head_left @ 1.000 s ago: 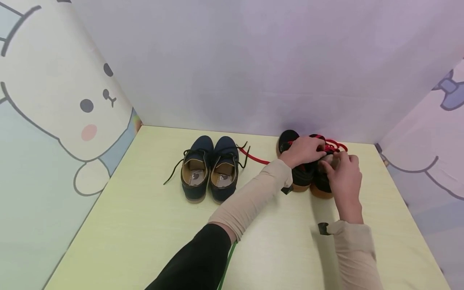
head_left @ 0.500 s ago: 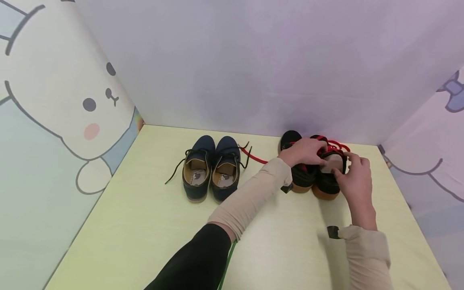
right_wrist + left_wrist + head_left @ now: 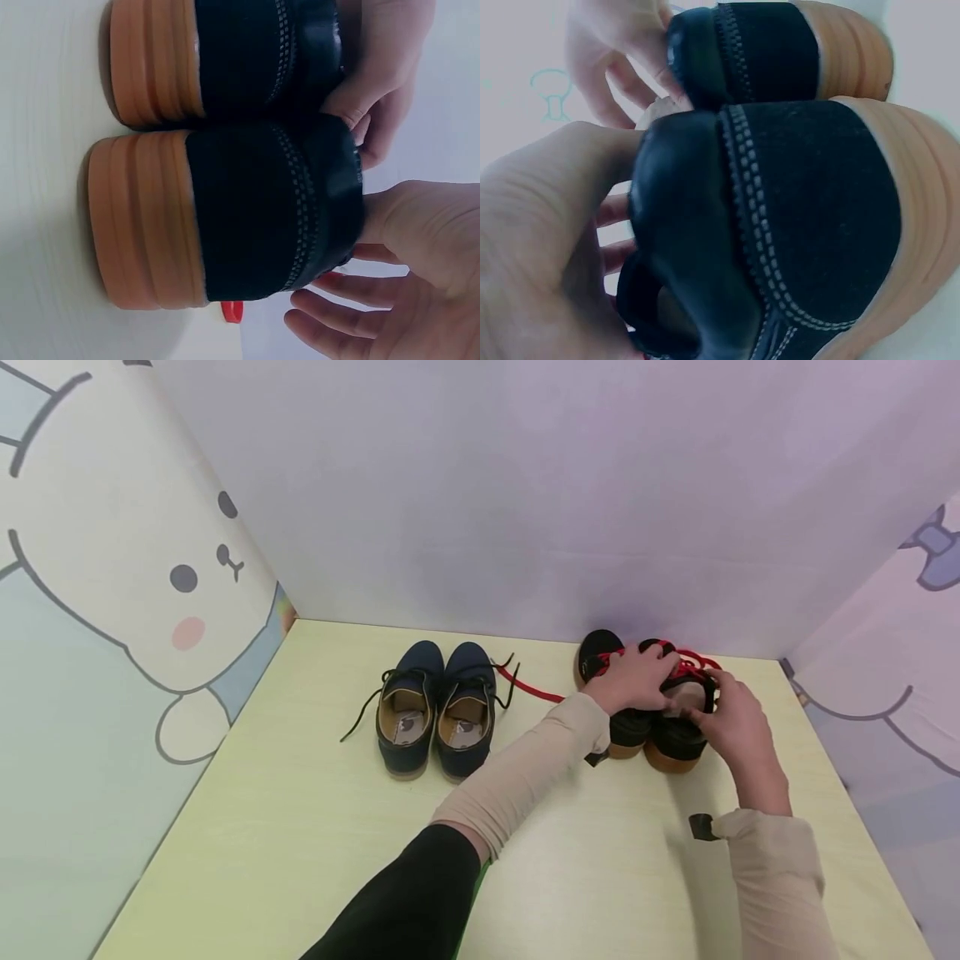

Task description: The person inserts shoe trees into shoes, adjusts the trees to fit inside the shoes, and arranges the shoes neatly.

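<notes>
A pair of black shoes with red laces and tan soles stands at the back right. In the head view, my left hand reaches over the left black shoe. Its fingers lie by the red laces, and its thumb is at the inner edge of the right black shoe's opening. My right hand grips that shoe's outer collar, thumb at the opening and fingers outside. The right wrist view shows the heel of the right shoe close by; the left wrist view shows the left shoe's heel.
A pair of navy shoes with dark laces stands left of the black pair on the pale table. One red lace end trails toward them. A pale wall rises right behind both pairs.
My right hand has moved to the right, from over the right shoe's opening to its outer side. The left hand's fingers have shifted slightly over the laces. The navy shoes stay put.
</notes>
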`<state>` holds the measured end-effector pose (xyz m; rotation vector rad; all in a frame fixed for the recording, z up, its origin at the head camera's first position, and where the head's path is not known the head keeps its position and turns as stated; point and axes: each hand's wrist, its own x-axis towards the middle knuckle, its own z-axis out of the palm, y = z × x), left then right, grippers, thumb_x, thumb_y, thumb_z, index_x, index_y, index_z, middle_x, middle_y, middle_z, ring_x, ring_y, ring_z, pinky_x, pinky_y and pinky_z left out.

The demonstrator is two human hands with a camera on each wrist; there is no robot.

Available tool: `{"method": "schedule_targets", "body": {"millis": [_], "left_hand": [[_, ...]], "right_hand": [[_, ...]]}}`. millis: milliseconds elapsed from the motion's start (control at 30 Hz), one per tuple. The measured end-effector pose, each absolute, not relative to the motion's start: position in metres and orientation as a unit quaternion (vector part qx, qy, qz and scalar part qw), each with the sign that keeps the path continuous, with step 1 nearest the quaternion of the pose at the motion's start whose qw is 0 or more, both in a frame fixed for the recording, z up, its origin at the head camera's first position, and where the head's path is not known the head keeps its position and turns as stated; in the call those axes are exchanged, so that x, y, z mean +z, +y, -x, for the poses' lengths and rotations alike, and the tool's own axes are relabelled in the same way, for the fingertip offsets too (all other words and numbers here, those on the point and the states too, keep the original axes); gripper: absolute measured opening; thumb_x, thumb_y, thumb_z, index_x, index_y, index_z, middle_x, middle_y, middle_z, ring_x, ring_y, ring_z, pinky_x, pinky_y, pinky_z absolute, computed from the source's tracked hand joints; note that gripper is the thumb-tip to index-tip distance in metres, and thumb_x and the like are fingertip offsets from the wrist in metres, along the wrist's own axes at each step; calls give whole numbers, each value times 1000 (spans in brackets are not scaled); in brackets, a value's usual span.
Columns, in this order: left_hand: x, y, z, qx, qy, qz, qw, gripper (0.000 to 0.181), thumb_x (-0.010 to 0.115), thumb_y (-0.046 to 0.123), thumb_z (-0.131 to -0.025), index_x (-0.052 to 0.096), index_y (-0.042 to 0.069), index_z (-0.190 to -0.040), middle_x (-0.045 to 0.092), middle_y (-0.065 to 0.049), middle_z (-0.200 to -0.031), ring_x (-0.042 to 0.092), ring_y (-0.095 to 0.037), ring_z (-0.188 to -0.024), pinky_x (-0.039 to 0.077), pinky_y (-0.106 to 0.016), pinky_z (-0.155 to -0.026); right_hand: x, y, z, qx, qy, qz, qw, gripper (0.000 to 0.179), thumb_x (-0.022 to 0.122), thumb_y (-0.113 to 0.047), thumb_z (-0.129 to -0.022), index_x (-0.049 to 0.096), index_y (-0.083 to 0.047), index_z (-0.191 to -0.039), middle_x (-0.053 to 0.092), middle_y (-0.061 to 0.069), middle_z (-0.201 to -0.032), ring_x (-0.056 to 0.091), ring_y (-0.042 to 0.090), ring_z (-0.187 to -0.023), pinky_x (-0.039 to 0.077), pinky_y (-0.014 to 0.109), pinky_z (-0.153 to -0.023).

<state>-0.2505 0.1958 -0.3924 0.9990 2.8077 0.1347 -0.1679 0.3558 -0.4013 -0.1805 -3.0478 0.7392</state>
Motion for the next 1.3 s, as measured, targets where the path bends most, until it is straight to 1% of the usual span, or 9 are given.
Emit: {"method": "schedule_targets", "body": {"millis": [167, 400, 567, 700, 800, 900, 1067, 1167, 1300], "left_hand": [[-395, 200, 247, 30, 944, -324, 61, 70, 61, 62, -96, 35, 38, -156, 40, 9, -158, 43, -24, -141, 41, -50, -115], [-396, 206, 245, 29, 952, -302, 51, 69, 64, 59, -96, 35, 42, -156, 37, 13, -161, 41, -23, -143, 40, -51, -116], [-398, 210, 244, 41, 955, -292, 41, 66, 66, 57, -95, 39, 44, -154, 40, 15, -160, 41, -23, -143, 41, -52, -115], [-401, 212, 244, 47, 956, -287, 30, 64, 67, 57, -94, 42, 45, -152, 43, 16, -158, 42, -23, -142, 43, -52, -113], [-402, 213, 245, 49, 957, -285, 29, 64, 67, 57, -94, 43, 46, -152, 43, 16, -158, 41, -23, -142, 43, -52, -113], [-403, 214, 246, 48, 957, -285, 34, 64, 67, 56, -94, 42, 47, -152, 42, 17, -159, 41, -23, -142, 43, -53, -113], [-401, 213, 247, 43, 957, -282, 46, 64, 64, 57, -95, 40, 49, -154, 38, 19, -161, 39, -22, -144, 42, -52, -115], [-401, 213, 246, 42, 958, -282, 45, 63, 63, 57, -96, 39, 49, -154, 38, 19, -162, 39, -22, -145, 41, -53, -115], [-403, 213, 245, 41, 958, -282, 33, 63, 64, 55, -96, 40, 49, -154, 40, 19, -162, 40, -22, -144, 42, -53, -115]], "right_hand": [[-404, 357, 173, 237, -969, 61, -8, 77, 72, -12, -95, 29, 9, -156, 43, 46, -141, 47, 60, -124, 43, 74, -98], [-407, 358, 177, 235, -970, 53, 15, 72, 74, -11, -92, 35, 8, -149, 45, 43, -132, 50, 58, -113, 46, 70, -85], [-410, 360, 180, 234, -970, 60, 20, 68, 74, -12, -92, 37, 6, -146, 44, 42, -130, 51, 57, -108, 46, 67, -78], [-412, 360, 181, 241, -968, 59, 30, 67, 74, -11, -90, 38, 6, -144, 44, 41, -129, 50, 57, -108, 45, 68, -79], [-414, 362, 180, 249, -967, 48, 36, 64, 72, -10, -92, 39, 7, -145, 45, 43, -130, 49, 58, -112, 44, 70, -84], [-414, 364, 178, 256, -965, 38, 41, 60, 69, -10, -96, 41, 8, -146, 49, 43, -133, 52, 56, -112, 47, 67, -86], [-415, 367, 176, 267, -962, 41, 47, 53, 67, -10, -99, 46, 3, -146, 55, 39, -136, 60, 52, -110, 54, 59, -81], [-415, 367, 177, 260, -963, 48, 54, 51, 69, -10, -98, 49, 3, -144, 57, 39, -135, 62, 51, -107, 53, 59, -79], [-416, 366, 179, 243, -966, 65, 61, 49, 70, -10, -96, 51, 2, -139, 59, 38, -134, 61, 53, -108, 50, 60, -75]]}}
